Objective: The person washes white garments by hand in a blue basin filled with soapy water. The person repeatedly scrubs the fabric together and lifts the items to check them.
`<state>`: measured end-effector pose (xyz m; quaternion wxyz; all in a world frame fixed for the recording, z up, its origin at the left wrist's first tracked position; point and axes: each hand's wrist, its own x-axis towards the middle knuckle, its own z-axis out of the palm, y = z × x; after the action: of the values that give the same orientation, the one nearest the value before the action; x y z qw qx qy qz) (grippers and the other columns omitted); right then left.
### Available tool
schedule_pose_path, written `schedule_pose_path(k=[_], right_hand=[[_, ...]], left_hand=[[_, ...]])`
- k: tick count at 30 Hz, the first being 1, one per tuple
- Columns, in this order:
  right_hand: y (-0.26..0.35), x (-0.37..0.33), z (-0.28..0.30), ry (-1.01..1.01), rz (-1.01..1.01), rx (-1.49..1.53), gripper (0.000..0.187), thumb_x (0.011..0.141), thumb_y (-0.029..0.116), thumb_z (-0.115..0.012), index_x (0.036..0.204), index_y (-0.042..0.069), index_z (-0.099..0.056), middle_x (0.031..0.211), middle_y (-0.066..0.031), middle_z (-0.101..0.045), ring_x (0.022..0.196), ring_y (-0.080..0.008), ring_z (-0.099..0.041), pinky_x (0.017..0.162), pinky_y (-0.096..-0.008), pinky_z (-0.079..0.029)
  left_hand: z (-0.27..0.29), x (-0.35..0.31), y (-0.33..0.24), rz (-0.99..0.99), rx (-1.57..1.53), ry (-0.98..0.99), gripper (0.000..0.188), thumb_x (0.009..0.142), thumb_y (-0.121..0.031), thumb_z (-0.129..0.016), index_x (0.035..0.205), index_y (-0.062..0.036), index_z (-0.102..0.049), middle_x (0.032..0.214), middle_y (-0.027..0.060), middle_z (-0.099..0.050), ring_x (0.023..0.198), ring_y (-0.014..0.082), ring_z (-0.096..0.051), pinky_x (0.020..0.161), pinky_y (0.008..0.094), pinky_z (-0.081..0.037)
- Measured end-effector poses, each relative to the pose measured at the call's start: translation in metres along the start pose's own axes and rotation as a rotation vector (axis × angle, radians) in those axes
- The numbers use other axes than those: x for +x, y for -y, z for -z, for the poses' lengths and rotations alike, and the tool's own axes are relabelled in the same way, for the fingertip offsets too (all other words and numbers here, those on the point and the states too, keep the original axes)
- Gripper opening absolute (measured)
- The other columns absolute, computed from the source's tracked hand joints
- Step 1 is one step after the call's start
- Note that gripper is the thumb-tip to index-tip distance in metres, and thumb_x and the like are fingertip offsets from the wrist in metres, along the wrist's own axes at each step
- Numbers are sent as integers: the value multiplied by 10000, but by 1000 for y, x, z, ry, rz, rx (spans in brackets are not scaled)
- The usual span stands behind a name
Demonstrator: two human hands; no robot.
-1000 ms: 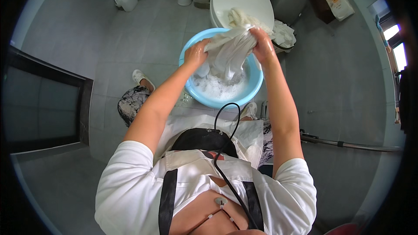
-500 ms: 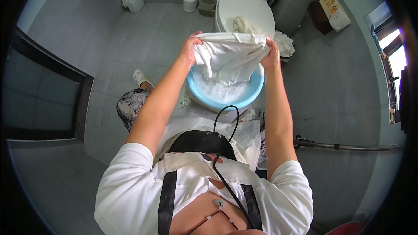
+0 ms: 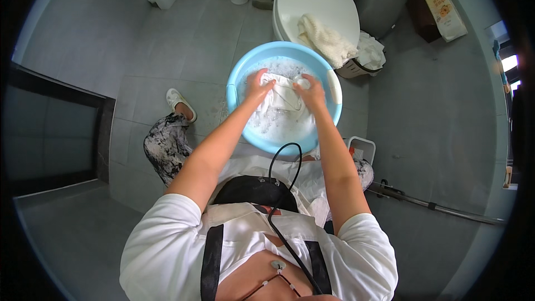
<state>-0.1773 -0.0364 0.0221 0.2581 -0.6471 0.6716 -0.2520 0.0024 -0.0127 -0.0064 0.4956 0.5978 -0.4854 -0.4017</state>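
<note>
No wording legible. Tissue pack (image 3: 444,12), white and yellow, at upper right against dark brown box (image 3: 422,19): orange-brown printed motifs, small marks like lettering, too small to read. White apron (image 3: 237,218): red-and-dark patch (image 3: 264,209) on front; cannot tell whether it bears lettering.

1. moderate, soft light overall; the window (image 3: 510,63) at the right edge glares white.
2. the doorway (image 3: 53,134) at left sits in deep shade.
3. the blue basin (image 3: 232,92) near centre looks fairly sharp.
4. the outer walls (image 3: 83,33) bow; the corners go black.
</note>
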Motion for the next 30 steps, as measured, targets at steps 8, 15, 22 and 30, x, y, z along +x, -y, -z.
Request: schedule_pose_path(k=[8, 15, 22, 30], right_hand=[[-24, 8, -60, -19, -6, -244, 494, 712, 321, -628, 1123, 85, -491, 1021, -200, -526, 1000, -355, -495, 852, -415, -396], [-86, 43, -81, 223, -118, -131, 414, 682, 174, -614, 1057, 26, -520, 1049, -208, -534, 993, -339, -509, 856, -395, -397], [-36, 19, 2, 322, -156, 350, 365, 666, 115, -586, 1014, 8, -552, 918, -146, -593, 824, -273, -582, 732, -356, -455], [12, 3, 6, 127, -233, 1179, 383, 669, 145, -622, 1009, 18, -499, 892, -95, -558, 805, -223, -558, 709, -334, -460]], left_hand=[[-30, 3, 39, 155, 394, 108, 608, 686, -208, -633, 1231, -81, -398, 1171, 220, -448, 1094, 341, -436, 914, 378, -355], [-21, 22, 34, 93, 466, 101, 432, 698, -173, -568, 1112, -56, -523, 1076, 171, -544, 996, 297, -523, 837, 353, -418], [13, 36, -4, 538, -727, 19, 409, 651, -144, -538, 1029, 13, -531, 881, 142, -593, 739, 237, -582, 673, 374, -473], [-14, 11, -17, 527, -1219, 124, 418, 827, -329, -484, 1164, -85, -446, 1085, 126, -540, 996, 268, -517, 886, 399, -394]])
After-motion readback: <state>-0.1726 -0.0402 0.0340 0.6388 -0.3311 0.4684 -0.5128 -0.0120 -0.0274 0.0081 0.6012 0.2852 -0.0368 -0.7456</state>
